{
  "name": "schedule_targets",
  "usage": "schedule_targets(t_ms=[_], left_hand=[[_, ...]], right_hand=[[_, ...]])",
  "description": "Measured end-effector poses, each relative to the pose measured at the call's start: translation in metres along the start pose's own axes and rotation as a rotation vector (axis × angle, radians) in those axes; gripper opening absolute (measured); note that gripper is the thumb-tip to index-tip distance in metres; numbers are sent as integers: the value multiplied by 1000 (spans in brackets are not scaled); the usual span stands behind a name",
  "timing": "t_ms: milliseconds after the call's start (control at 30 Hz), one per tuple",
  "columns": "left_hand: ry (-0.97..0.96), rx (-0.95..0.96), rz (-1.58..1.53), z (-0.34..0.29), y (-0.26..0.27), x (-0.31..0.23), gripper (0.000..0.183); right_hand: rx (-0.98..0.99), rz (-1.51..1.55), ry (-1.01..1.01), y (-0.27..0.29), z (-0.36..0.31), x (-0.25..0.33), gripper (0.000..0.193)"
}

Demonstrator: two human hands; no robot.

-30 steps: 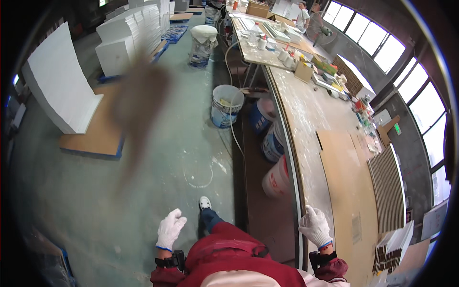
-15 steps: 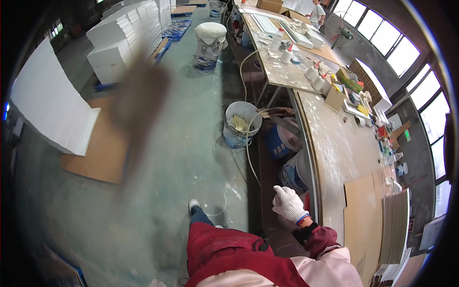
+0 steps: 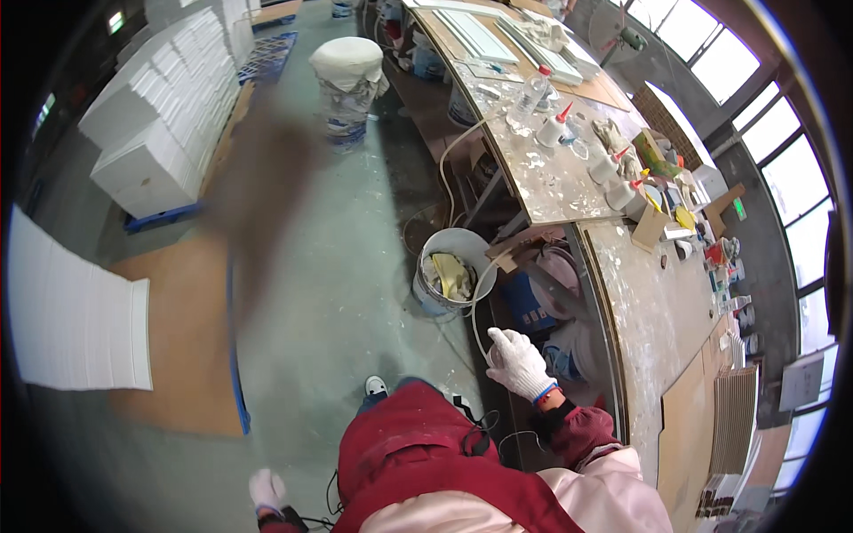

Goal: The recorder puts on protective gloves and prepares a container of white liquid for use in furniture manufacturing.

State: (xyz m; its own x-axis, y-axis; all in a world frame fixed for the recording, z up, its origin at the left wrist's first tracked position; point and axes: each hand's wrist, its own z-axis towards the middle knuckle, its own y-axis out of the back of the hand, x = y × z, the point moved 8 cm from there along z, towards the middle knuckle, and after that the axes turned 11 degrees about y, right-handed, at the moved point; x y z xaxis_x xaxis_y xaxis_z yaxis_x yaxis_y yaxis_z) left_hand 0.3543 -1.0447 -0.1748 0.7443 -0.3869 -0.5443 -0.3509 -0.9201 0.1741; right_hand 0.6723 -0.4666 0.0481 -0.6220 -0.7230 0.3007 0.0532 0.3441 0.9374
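My right hand [image 3: 522, 366], in a white knit glove, hangs in front of me beside the workbench [image 3: 662, 311]. Its fingers are loosely bent and somewhat apart, and nothing shows in them. Ahead of it a pale hose [image 3: 478, 306] runs down from the bench. A bucket [image 3: 433, 298] with crumpled yellowish and grey material inside stands on the floor close by. My left hand [image 3: 267, 490], also gloved in white, hangs low at the left over the floor. Its fingers are too small and foreshortened to make out.
Glue bottles [image 3: 553, 130] with red tips and a clear bottle [image 3: 530, 96] stand on the far bench. A covered drum [image 3: 346, 84] is on the floor ahead. White panel stacks [image 3: 147, 164] line the left, beside a brown board [image 3: 187, 329]. A dark blur [image 3: 262, 195] hides part of the left.
The bucket, benches and drum appear nearer and lower as I walk forward. My left hand has come further into view at the lower left. My right hand has shifted slightly left.
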Motion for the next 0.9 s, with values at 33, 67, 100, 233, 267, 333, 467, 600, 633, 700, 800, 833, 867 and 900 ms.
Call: schedule_targets(t_ms=[33,67,100,233,267,333,467,600,633,700,800,833,867,900], left_hand=[[18,23,26,6,-36,-62,23],[-7,14,102,18,-63,-113,20],[-30,4,175,33,-87,-154,18],[-120,146,375,92,-191,-286,16],[-163,190,434,101,-219,-311,17],[-196,198,563,116,-264,-347,18],[-210,281,857,155,-315,-393,19],[-59,242,770,189,-332,-431,20],[-27,215,656,195,-331,-441,21],[-54,176,628,210,-340,-463,21],[17,258,651,244,-354,-483,19],[46,273,706,254,-363,-492,19],[127,287,695,270,-365,-497,19],[206,302,686,287,-369,-503,20]], right_hand=[[5,8,-16,1,19,0,69],[21,9,-15,1,38,2,70],[26,18,-24,0,57,2,70],[60,29,-22,1,132,0,74],[64,40,-47,2,152,-3,73],[96,69,-94,6,193,-10,72],[-39,76,-32,31,282,-13,66],[66,100,-118,43,369,-27,74],[74,99,-128,49,388,-29,74],[38,115,-131,63,428,-34,74],[18,140,-172,75,483,-45,73],[2,144,-194,77,499,-50,73],[-113,121,-146,87,517,-48,68],[-134,117,-160,92,532,-52,68]])
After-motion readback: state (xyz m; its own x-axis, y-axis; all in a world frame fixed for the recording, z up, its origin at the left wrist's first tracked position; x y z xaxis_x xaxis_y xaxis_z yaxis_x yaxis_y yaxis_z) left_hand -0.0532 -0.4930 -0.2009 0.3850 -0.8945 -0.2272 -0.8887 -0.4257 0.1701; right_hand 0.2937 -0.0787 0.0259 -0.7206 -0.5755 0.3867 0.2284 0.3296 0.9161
